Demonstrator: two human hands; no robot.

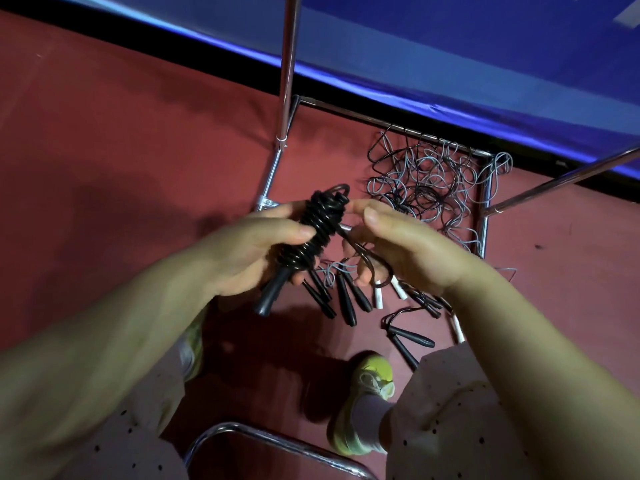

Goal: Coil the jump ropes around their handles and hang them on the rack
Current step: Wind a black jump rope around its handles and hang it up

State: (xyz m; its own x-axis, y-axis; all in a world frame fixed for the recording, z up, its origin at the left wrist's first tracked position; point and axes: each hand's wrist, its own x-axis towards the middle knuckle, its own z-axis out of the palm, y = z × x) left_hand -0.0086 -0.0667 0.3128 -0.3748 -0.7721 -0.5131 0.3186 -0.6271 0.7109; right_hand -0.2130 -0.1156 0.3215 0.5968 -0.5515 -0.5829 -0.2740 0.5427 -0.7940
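A black rope [313,233], coiled around its handles [273,292], sits at centre, the left hand [252,251] clamped around it. At three o'clock, the right hand [398,244] pinches its loose end. Beyond, at one o'clock, tangled ropes [429,181] lie inside the rack [485,202] base on the floor [138,133].

We see a black jump rope [310,233] wound in tight coils around its paired black tapered handles, held tilted above the red floor. Below it lies a tangled heap of black and grey cords [429,181] across the chrome tube rack [485,202], their loose black and white handles [349,299] fanned out nearby.
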